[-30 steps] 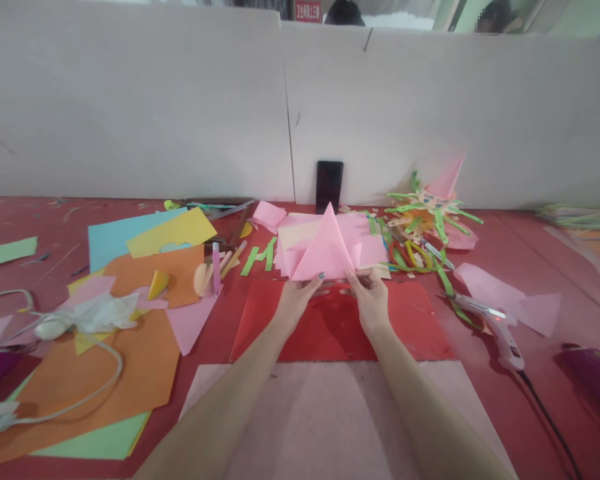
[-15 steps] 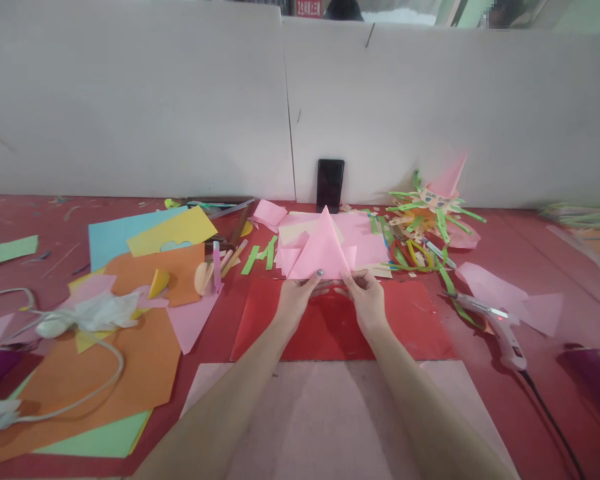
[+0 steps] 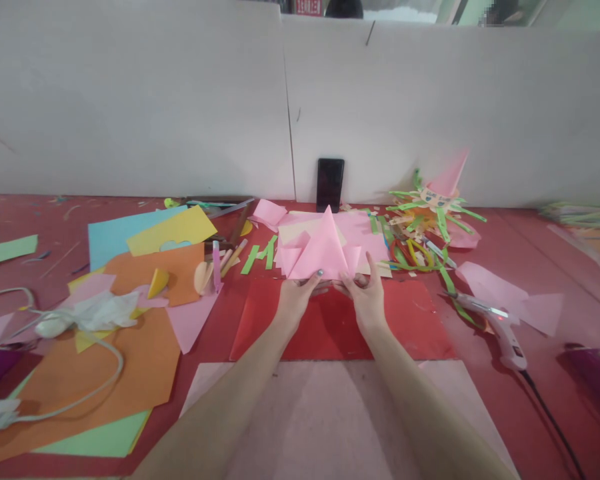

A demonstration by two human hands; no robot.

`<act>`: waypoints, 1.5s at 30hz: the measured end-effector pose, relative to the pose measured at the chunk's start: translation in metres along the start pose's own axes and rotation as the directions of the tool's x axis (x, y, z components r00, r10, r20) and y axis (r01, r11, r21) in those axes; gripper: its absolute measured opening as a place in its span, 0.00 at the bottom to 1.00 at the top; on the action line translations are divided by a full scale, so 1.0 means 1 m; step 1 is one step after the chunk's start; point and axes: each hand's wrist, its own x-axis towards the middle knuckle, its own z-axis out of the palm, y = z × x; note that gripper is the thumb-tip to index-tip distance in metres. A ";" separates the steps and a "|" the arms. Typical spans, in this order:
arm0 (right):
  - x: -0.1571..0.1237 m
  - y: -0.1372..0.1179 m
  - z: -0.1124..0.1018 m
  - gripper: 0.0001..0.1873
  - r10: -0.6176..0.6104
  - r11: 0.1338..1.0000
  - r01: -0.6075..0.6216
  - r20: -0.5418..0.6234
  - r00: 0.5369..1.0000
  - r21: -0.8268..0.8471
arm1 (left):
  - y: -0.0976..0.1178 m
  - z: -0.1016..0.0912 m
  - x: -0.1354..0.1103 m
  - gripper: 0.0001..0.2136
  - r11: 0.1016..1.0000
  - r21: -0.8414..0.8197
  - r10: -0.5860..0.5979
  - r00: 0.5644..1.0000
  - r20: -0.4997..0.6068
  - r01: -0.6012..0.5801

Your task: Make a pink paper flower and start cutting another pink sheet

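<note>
A piece of pink paper [image 3: 325,250], folded to a point at the top with flaps out at both sides, is held just above the red sheet [image 3: 340,327]. My left hand [image 3: 300,293] pinches its lower left edge, thumb in front and fingers behind. At the lower right edge, my right hand [image 3: 363,290] grips it with the thumb, while the index finger is raised away from the paper. More pink and cream sheets [image 3: 367,240] lie behind it on the table.
A black phone [image 3: 330,185] leans on the white partition [image 3: 180,100]. Right of it stands a pink cone-hatted paper figure [image 3: 443,193]. A corded glue gun [image 3: 500,327] lies at right. Coloured paper [image 3: 125,360], pens [image 3: 217,267] and a white cable [image 3: 120,370] cover the left.
My right index finger has lifted off the pink paper. The paper's side flaps stand out wider, and its tip has shifted slightly right. My left hand stays in place.
</note>
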 end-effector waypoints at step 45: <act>-0.004 -0.001 -0.002 0.17 0.115 0.973 -0.066 0.216 0.970 -0.222 | 0.003 0.000 -0.002 0.11 0.864 0.451 0.158 0.972 0.176 -0.222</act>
